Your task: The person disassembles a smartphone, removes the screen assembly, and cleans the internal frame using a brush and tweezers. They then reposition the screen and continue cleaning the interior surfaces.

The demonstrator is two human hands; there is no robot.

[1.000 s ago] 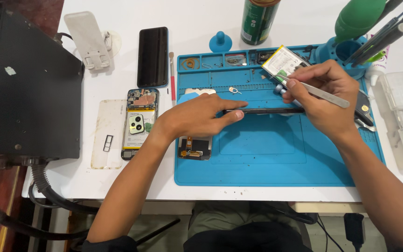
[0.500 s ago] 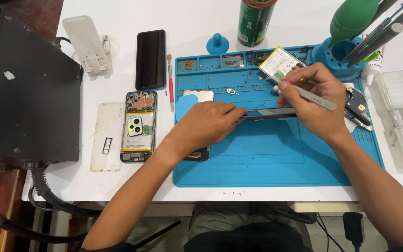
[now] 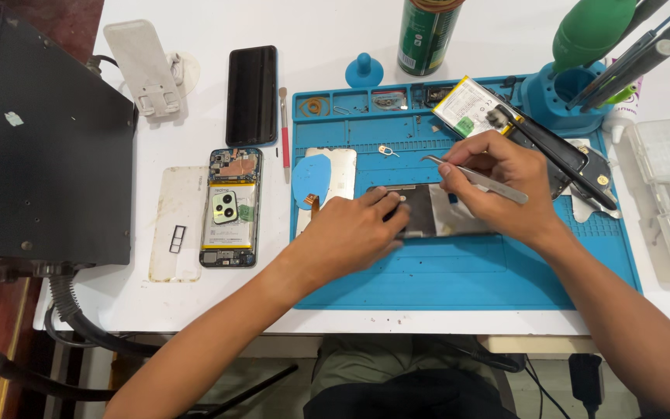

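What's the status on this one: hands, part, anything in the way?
Left hand pressing phone panel flat on blue mat. Right hand holding tweezers above it. Nothing in the way.

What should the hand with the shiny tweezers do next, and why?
Probably lower the curved metal tweezers a little, down to the flat grey phone panel. The right hand holds them just above that panel, tip pointing left, while the left hand presses the panel flat on the blue rubber mat, so it looks steadied for picking work.
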